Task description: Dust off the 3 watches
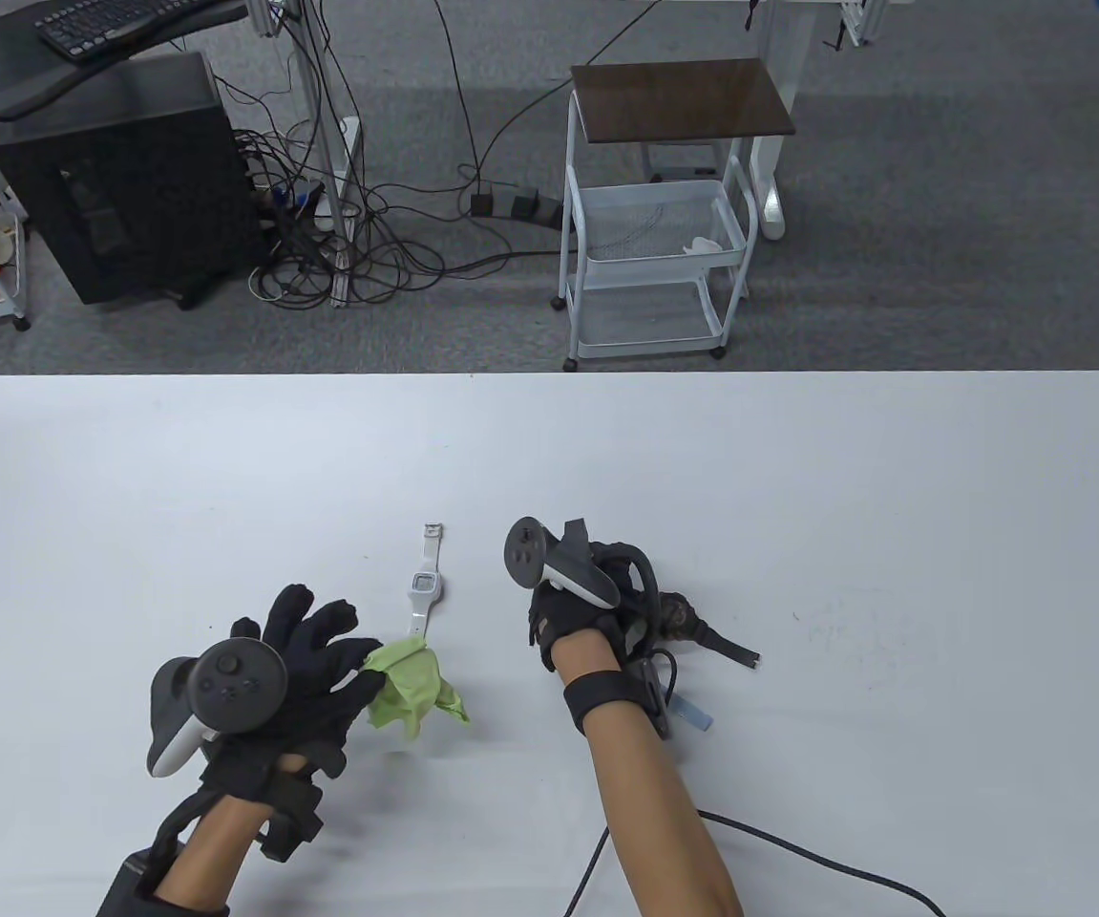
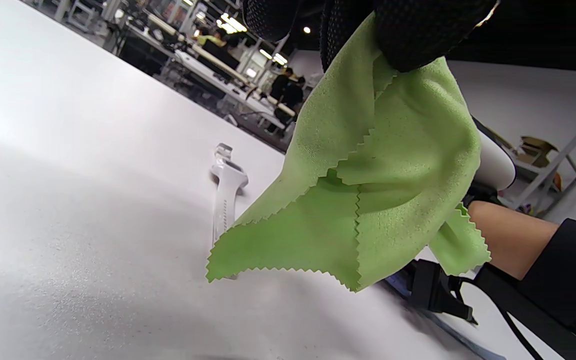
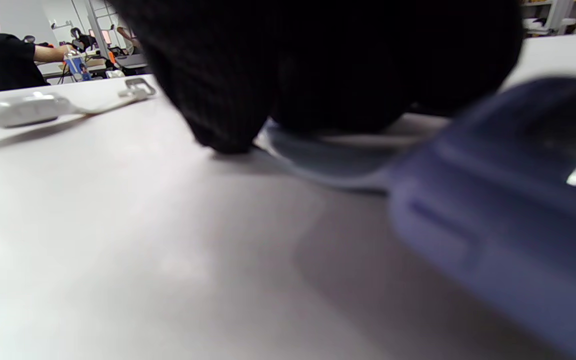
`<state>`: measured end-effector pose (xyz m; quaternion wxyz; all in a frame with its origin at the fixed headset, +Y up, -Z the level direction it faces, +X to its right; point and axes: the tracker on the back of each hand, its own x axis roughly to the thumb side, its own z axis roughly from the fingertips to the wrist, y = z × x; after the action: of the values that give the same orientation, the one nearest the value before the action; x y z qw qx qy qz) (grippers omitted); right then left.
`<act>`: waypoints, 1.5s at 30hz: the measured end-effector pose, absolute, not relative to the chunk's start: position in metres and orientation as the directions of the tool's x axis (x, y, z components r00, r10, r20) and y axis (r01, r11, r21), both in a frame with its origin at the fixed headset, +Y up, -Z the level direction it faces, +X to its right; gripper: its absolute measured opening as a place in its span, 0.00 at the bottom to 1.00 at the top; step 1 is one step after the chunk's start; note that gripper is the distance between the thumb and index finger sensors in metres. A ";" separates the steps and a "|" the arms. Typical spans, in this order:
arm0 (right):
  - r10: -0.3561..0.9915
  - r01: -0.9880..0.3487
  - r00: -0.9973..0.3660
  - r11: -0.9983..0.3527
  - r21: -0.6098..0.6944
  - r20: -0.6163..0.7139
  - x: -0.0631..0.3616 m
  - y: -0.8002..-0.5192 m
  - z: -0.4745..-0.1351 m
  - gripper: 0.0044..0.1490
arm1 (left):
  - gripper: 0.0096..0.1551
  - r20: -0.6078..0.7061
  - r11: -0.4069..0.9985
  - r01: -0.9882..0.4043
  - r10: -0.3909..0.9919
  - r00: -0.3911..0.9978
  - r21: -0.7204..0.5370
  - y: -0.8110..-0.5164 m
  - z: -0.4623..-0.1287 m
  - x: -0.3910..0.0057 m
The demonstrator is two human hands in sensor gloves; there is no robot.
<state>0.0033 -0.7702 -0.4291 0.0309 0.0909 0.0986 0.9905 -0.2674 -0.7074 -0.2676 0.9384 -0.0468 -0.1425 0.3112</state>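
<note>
left hand (image 1: pixel 306 669) pinches green cloth (image 1: pixel 408 690), lifted off table (image 1: pixel 797 458) | cloth hangs over near strap end of white watch (image 1: pixel 425 587) | right hand (image 1: pixel 578 611) just right of white watch, fingers down on dark watch (image 1: pixel 692 626), grip hidden, cannot tell | bluish watch (image 3: pixel 508 215) beside right wrist

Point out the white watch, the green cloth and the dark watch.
white watch (image 1: pixel 426 585): table view, on its face.
green cloth (image 1: pixel 406 682): table view, on its bunched middle.
dark watch (image 1: pixel 713 644): table view, on the strap sticking out beside the right hand.
</note>
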 end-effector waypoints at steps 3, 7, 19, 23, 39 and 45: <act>0.100 -0.065 -0.981 -0.976 0.208 0.166 0.005 -0.771 -0.430 0.25 | 0.25 0.238 0.802 -0.571 0.598 0.766 -0.176 -0.707 -0.268 -0.267; 0.100 -0.064 -0.981 -0.976 0.209 0.166 0.005 -0.771 -0.430 0.25 | 0.25 0.238 0.801 -0.572 0.599 0.765 -0.177 -0.708 -0.268 -0.267; 0.073 -0.042 -0.980 -0.985 0.170 0.183 0.005 -0.770 -0.427 0.22 | 0.25 0.238 0.800 -0.572 0.600 0.764 -0.180 -0.708 -0.269 -0.267; 0.063 -0.033 -0.980 -0.987 0.158 0.187 0.003 -0.769 -0.427 0.21 | 0.25 0.240 0.801 -0.570 0.598 0.765 -0.182 -0.709 -0.269 -0.267; 0.046 -0.006 -0.975 -0.984 0.178 0.219 0.001 -0.765 -0.421 0.20 | 0.24 0.266 0.781 -0.587 0.625 0.734 -0.213 -0.712 -0.269 -0.264; 0.195 -0.170 -0.955 -0.978 0.124 0.224 0.013 -0.745 -0.416 0.21 | 0.24 0.281 0.762 -0.606 0.647 0.708 -0.227 -0.712 -0.270 -0.264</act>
<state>0.0131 -0.7446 -0.4161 0.0924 0.1184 0.0517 0.9873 -0.2641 -0.7121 -0.2702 0.9224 -0.0587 -0.1741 0.3398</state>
